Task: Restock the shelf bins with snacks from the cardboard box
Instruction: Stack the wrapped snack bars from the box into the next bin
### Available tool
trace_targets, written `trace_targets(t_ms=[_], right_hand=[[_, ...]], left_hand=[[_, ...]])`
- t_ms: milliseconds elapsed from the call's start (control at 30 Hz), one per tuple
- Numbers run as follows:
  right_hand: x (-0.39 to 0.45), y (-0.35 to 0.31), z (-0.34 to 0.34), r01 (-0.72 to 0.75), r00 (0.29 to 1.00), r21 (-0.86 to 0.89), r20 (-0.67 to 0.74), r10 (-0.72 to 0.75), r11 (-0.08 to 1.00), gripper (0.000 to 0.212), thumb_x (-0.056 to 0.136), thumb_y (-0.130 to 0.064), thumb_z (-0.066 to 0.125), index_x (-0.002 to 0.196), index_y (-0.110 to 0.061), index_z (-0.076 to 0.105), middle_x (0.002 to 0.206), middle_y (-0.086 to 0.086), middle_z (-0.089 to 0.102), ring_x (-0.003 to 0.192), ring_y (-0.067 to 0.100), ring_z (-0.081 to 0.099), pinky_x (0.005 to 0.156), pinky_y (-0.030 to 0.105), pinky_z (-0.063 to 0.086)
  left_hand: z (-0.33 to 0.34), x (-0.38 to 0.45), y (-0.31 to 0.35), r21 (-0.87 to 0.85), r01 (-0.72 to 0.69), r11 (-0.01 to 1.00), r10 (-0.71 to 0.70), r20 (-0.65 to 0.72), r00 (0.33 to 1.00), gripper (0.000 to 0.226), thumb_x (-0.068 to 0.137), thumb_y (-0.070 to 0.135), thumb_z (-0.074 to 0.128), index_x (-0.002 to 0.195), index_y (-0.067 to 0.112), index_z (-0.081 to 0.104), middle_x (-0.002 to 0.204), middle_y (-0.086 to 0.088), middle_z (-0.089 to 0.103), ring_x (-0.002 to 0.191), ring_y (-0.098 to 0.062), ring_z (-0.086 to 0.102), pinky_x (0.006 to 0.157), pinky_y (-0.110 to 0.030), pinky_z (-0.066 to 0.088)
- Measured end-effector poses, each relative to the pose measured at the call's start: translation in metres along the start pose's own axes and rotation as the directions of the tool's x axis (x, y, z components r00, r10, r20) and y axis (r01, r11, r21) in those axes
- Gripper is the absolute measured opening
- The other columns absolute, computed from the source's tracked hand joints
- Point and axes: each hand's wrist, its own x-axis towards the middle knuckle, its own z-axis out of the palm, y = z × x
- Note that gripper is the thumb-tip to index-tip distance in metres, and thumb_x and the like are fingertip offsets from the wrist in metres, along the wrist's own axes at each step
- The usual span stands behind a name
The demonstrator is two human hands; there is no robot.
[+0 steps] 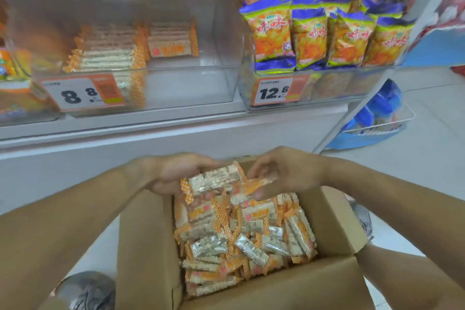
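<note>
A: Report hand status.

B: Left hand [173, 173] is palm up over the far edge of the box [148, 246], fingers curled under a stack of snack bars [214, 180]. The stack rests in the palm. Right hand [286, 173] is half closed, thumb and fingers pinching a bar [247, 190] just beside the stack. Both hands are close together, nearly touching.

A: Arm pose?

B: Both forearms are bare and extend forward from the lower corners, converging above the box. Wrists are bent slightly inward.

A: Materials?

B: Each bar is a flat rectangle in clear, glossy film with crimped ends printed in an orange-and-white check. The contents look pale and grainy. The box is plain brown corrugated cardboard, flaps folded open, and is filled with loose bars lying at mixed angles.

A: Location of the target bin?

B: The middle bin [176, 88] sits on the white shelf [176, 131] directly beyond the box. It is clear rigid plastic, partly filled with the same bars stacked at the left and rear. A price tag [83, 93] reading 8.8 is on its front. The right bin [327, 88] holds purple-and-orange chip bags [314, 38], tagged 12.8 [279, 92].
</note>
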Motion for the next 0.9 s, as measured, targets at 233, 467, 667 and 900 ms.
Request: trace_targets(t_ms=[233,467,667,900], right_hand=[[-0.04,-0.023,-0.041,0.273,0.867,0.004,-0.435,-0.245,0.962,0.05,0.059,-0.043,0.093,0.101,-0.037,0.069,0.099,-0.03,0.067,0.098,-0.007,0.063,0.08,0.006,0.041],[-0.041,-0.026,-0.054,0.42,0.702,-0.04,-0.619,-0.353,0.907,0.045,0.057,-0.037,0.095,0.094,-0.038,0.07,0.098,-0.017,0.067,0.097,0.007,0.064,0.079,0.013,0.042],[-0.027,-0.031,-0.053,0.471,0.627,-0.018,-0.696,-0.349,0.882,0.043,0.06,-0.043,0.089,0.099,-0.042,0.071,0.099,-0.013,0.059,0.101,0.012,0.06,0.086,0.014,0.042],[-0.008,-0.03,-0.039,0.443,0.618,0.01,-0.729,-0.296,0.897,0.05,0.057,-0.056,0.087,0.098,-0.039,0.065,0.096,-0.014,0.063,0.095,0.01,0.061,0.078,0.014,0.043]], left_hand=[[-0.012,-0.063,0.061,0.394,-0.263,0.881,0.385,-0.27,0.883,0.02,0.093,0.03,0.068,0.095,0.01,0.071,0.082,-0.01,0.068,0.077,-0.027,0.069,0.078,-0.033,0.057],[-0.014,-0.067,0.071,0.726,-0.364,0.584,0.771,-0.356,0.528,0.044,0.061,0.055,0.085,0.097,0.033,0.074,0.1,0.009,0.069,0.096,-0.008,0.066,0.086,-0.022,0.05],[-0.003,-0.067,0.069,0.825,-0.258,0.502,0.783,-0.308,0.54,0.043,0.056,0.055,0.087,0.09,0.047,0.061,0.094,0.029,0.067,0.096,0.016,0.059,0.078,-0.002,0.041],[0.005,-0.07,0.067,0.799,-0.328,0.504,0.795,-0.28,0.538,0.068,0.064,0.04,0.092,0.122,0.038,0.057,0.099,0.019,0.071,0.094,-0.002,0.066,0.081,-0.023,0.052]])
